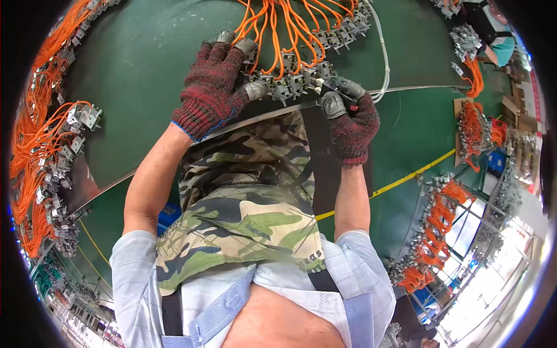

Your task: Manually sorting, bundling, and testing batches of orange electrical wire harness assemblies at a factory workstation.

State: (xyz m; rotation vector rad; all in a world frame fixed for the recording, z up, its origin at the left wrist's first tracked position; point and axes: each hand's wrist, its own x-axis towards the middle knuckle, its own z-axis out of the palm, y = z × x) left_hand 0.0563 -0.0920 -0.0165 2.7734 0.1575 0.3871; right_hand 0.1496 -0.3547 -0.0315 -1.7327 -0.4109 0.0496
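On the green tabletop lies a bundle of orange cables (272,35), fanning out to a curved row of grey metal connector blocks (282,88). My left hand (212,87), in a dark red knitted glove with grey-taped fingertips, rests at the row's left end. Its fingers are stretched out, with the thumb apart and touching the blocks. My right hand (354,124), gloved alike, closes round a small dark hand tool (328,86) that looks like pliers. The tool's metal tip points left at the row's right part; the palm hides most of its handle.
A pale cable (384,55) curves down beside my right hand. More orange cables with connectors (38,151) hang along the left edge. Other bundles (438,226) rest on a rack at right, near a yellow floor line (415,173). Another person (503,49) stands at far right.
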